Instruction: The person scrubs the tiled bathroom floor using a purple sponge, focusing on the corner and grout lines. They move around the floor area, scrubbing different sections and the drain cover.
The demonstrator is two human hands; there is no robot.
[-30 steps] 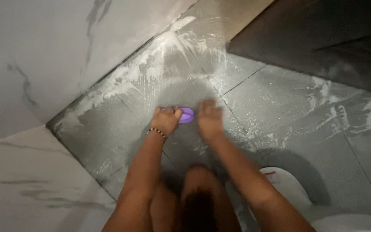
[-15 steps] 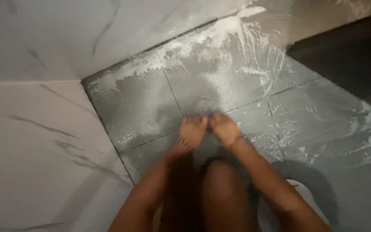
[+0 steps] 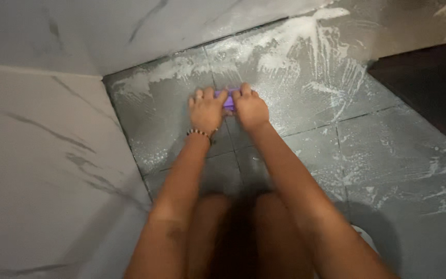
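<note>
A small purple scrubbing brush (image 3: 229, 99) lies pressed on the grey floor tile (image 3: 305, 155), mostly hidden under both hands. My left hand (image 3: 206, 109), with a beaded bracelet on its wrist, grips the brush's left side. My right hand (image 3: 250, 108) covers its right side, fingers curled over it. Both arms reach straight forward from my knees toward the corner, where white soapy foam (image 3: 290, 57) is smeared across the tiles.
White marble wall panels (image 3: 42, 155) close the space at the left and at the back (image 3: 130, 26). A dark surface (image 3: 429, 88) lies at the right. A white rounded object (image 3: 365, 237) peeks out at the lower right beside my arm.
Both hands have pushed the brush forward, farther from my knees and toward the back wall. The camera view has shifted, showing more of the foamy tiles.
</note>
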